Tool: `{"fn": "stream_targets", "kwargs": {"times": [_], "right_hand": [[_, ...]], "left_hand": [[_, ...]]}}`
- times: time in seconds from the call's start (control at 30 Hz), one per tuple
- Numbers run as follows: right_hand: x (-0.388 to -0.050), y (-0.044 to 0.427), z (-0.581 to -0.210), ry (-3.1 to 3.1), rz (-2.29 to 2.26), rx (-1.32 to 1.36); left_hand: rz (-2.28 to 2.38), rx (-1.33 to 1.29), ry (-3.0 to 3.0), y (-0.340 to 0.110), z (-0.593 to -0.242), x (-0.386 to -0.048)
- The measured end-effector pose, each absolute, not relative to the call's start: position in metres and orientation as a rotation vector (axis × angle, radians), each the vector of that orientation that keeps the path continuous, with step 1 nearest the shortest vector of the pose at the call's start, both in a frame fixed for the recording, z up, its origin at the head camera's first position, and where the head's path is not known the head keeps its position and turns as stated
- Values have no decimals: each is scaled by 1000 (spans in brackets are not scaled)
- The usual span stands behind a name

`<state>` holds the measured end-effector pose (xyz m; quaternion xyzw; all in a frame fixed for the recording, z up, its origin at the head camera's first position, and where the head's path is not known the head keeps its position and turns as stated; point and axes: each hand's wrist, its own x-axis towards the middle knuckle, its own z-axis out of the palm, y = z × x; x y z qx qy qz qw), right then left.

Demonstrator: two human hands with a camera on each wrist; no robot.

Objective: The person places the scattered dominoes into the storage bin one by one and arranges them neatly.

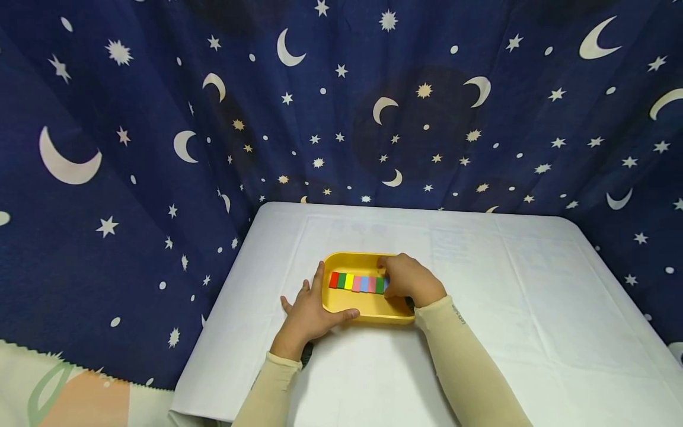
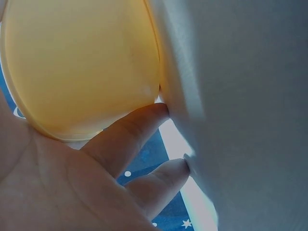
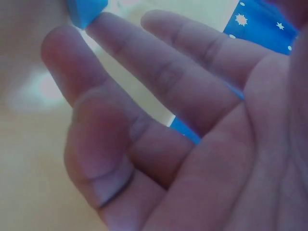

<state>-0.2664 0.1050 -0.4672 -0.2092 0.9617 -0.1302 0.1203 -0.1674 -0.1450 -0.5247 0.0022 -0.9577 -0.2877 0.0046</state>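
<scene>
A row of small coloured blocks lies side by side in a shallow yellow tray. From left to right it runs from red through green, yellow, pink and blue to another pink and green one. My left hand is spread against the tray's left side, thumb over the near rim. In the left wrist view, the palm and straight fingers touch the yellow wall. Inside the tray's right end, my right hand is at the last block, a blue one, with a fingertip touching it. No pinch shows there.
The tray stands on a table with a white cloth. Behind and beside the table hangs a dark blue curtain with moons and stars. A pale patterned cloth shows at the lower left.
</scene>
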Motion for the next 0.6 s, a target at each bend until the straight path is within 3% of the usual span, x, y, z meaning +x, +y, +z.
{"fn": "stream_targets", "kwargs": {"times": [0.6], "right_hand": [[-259,106,-439,2867,-436,-652]], "left_hand": [[-978,29,-3018,-158,-532,-180]]}}
